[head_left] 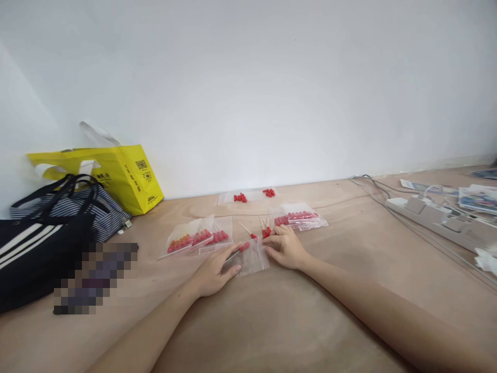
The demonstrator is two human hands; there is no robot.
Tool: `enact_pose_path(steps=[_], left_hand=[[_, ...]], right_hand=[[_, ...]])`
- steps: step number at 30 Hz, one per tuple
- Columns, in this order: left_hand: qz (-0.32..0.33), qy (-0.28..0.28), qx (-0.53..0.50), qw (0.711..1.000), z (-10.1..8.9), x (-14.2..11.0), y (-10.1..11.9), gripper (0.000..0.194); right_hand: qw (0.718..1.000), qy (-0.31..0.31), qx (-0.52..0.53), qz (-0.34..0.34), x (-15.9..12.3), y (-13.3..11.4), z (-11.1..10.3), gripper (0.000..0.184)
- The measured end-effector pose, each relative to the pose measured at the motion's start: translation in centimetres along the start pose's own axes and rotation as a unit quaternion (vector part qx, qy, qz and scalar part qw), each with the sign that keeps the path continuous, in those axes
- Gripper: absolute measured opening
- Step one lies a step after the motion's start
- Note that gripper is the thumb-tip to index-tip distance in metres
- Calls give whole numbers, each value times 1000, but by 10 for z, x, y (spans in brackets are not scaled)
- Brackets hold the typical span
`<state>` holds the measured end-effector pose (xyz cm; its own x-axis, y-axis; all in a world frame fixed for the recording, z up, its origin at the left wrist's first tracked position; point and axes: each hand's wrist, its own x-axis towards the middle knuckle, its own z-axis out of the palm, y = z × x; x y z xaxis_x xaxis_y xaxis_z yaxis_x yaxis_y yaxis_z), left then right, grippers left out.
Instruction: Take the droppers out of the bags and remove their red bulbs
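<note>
A small clear plastic bag (253,260) lies flat on the tan table between my hands. My left hand (215,270) pinches its left edge, fingers closed on the plastic. My right hand (285,247) holds the bag's right edge, fingertips beside a few loose red-tipped sticks (265,231). To the left lie three filled bags of red-tipped sticks (200,238). More filled bags (300,216) sit just beyond my right hand.
Two more bags with red pieces (248,196) lie by the white wall. A yellow paper bag (116,173) and a dark striped tote (50,228) stand at the left. A white power strip (435,220) with cables and printed papers (477,199) is at the right.
</note>
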<state>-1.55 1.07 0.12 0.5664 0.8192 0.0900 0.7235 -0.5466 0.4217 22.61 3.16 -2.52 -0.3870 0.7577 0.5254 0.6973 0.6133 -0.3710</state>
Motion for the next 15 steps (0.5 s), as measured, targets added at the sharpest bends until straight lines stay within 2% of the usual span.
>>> enact_pose_path(steps=[4,11,15], left_hand=[[22,-21,-17,999,0,0,2,52],[48,-35,-27,998,-1,-1,8,53],[51,-36,-27,998,-1,-1,8,54]], right_hand=[[999,-41,11,-8,1,-7,0,19],[995,-91,-36,-24,2,-19,0,36],[995,-100,-6,15,4,-23,1,28]])
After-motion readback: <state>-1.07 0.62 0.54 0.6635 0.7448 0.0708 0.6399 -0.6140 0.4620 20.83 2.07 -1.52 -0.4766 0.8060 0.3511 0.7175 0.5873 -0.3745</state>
